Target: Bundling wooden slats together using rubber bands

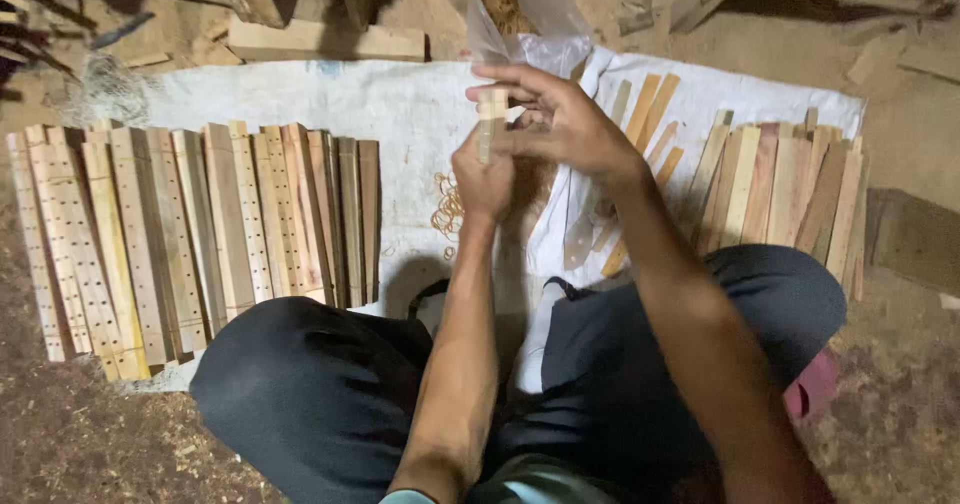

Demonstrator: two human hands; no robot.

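My left hand (pixel 483 176) is closed around a small bundle of thin wooden slats (pixel 490 124) held upright over the white sheet (pixel 390 104). My right hand (pixel 555 114) is at the top of the bundle, fingers curled around its upper end. Loose rubber bands (pixel 447 209) lie on the sheet just left of my left hand. A clear plastic bag of rubber bands (pixel 510 9) stands beyond my hands.
A row of drilled wooden slats (pixel 190 234) lies to the left on the sheet. Plain slats (pixel 780 189) are stacked to the right, with a few loose ones (pixel 645 114) nearer the middle. Wood offcuts (pixel 320 39) and sawdust cover the floor. My crossed legs in dark trousers (pixel 320 394) fill the foreground.
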